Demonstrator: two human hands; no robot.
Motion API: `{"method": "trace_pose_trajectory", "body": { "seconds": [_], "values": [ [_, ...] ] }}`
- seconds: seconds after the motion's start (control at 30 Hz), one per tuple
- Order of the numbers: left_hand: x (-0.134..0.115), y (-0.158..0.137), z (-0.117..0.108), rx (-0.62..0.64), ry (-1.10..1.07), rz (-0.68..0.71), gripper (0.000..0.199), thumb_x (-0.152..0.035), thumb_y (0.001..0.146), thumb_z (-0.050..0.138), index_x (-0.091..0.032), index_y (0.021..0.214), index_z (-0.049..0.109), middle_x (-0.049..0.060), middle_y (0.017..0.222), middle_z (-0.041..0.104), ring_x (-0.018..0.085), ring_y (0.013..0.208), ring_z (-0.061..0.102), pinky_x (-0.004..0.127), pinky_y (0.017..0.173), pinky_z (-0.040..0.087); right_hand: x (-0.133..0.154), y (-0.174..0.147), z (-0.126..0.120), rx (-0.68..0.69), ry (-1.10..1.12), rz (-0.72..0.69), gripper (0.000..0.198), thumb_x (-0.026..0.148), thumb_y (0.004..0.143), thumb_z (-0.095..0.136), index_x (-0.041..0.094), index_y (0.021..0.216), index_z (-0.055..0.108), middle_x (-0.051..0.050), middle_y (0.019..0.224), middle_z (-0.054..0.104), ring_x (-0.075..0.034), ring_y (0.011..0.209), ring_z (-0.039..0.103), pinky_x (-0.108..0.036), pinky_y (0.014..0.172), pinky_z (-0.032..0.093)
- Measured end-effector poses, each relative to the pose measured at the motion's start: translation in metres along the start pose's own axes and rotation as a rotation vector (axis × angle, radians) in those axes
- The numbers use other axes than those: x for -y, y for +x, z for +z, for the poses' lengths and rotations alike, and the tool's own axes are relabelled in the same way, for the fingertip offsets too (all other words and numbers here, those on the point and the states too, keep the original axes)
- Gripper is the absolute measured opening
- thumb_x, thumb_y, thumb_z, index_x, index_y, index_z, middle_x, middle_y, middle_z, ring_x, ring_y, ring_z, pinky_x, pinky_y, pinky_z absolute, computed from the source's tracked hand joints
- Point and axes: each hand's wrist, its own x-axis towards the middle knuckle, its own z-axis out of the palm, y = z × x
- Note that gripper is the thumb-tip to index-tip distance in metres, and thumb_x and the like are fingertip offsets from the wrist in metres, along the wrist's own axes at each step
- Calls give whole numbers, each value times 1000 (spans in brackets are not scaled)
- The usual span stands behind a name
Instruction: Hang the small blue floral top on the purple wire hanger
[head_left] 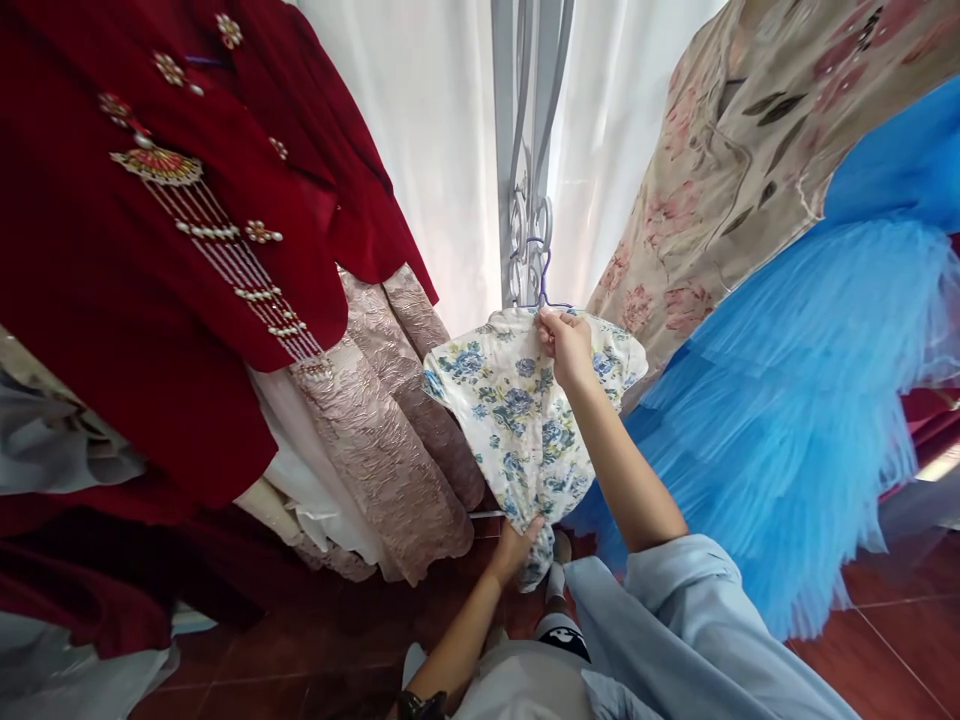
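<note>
A white short-sleeved shirt with blue flowers (517,400) hangs on a purple hanger (546,270) at a grey metal stand with curled hooks (517,215). At the neckline, my right hand (568,345) is closed in a pinch on the shirt's front edge, just under the hanger's neck. Lower down, my left hand (516,550) is wrapped around the gathered bottom part of the shirt. The cloth narrows towards that hand, and a bunched end shows below it. Part of the left hand's fingers is hidden by the fabric.
On the left hang a dark red jacket with beaded ornaments (217,250) and a pinkish textured skirt (390,460). To the right are a beige floral garment (697,190) and a layered blue tulle dress (780,400). White curtains (435,120) stand behind; the floor (892,640) is reddish tile.
</note>
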Motion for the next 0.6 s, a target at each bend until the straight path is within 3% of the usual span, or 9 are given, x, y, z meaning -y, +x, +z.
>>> {"method": "trace_pose_trajectory", "body": {
  "seconds": [0.07,0.13,0.2,0.23,0.27,0.33,0.4,0.5,0.6],
  "values": [
    [-11,8,-30,-108,17,88,70,-52,68,78,-15,125,60,19,129,65,33,128,57,45,115,38,-5,-3,-5,10,-43,-50,37,50,78,73,20,69,55,8,47,43,-6,40,29,-22,40,20],
    [-40,20,-62,-409,53,274,76,-52,71,77,-14,131,52,20,136,57,33,130,54,45,113,40,-8,-6,-11,33,-85,-83,38,53,79,73,20,71,55,8,47,43,-6,40,32,-22,41,21],
    [-91,35,-85,-740,112,517,62,-48,85,67,-17,135,47,19,141,49,30,133,49,44,113,39,-11,-7,-14,54,-104,-97,40,55,79,73,20,72,54,9,48,41,-6,41,33,-21,41,21],
    [-124,43,-91,-832,141,670,51,-44,91,61,-18,133,48,18,138,51,27,132,49,42,112,39,-13,-8,-15,60,-104,-102,41,56,79,72,21,73,52,9,48,40,-6,41,34,-21,42,22],
    [-161,50,-94,-842,185,833,39,-39,95,57,-19,128,52,16,132,54,26,129,51,41,110,41,-15,-9,-15,61,-101,-108,42,57,79,72,21,73,51,9,48,39,-7,42,34,-21,42,22],
    [-237,61,-87,-660,361,1118,23,-32,99,49,-20,114,62,11,114,63,24,117,58,40,105,44,-19,-11,-14,59,-95,-124,42,58,81,70,22,74,48,9,49,40,-7,43,36,-22,43,23],
    [-305,71,-69,-378,555,1268,24,-25,99,47,-21,115,64,9,111,66,23,113,59,40,104,44,-22,-13,-13,62,-94,-139,40,57,84,67,23,77,48,9,50,42,-8,43,36,-23,44,24],
    [-376,86,-38,-135,787,1274,26,-21,97,47,-19,114,66,11,116,67,25,116,57,41,103,44,-25,-16,-14,82,-89,-175,35,54,88,62,23,81,49,8,51,45,-9,43,36,-24,45,25],
    [-406,100,-19,67,974,1093,20,-23,96,51,-17,98,70,10,100,70,25,95,63,40,84,50,-28,-18,-18,85,-103,-212,32,50,91,60,23,80,48,7,50,45,-10,45,37,-24,47,26]
  ]
}}
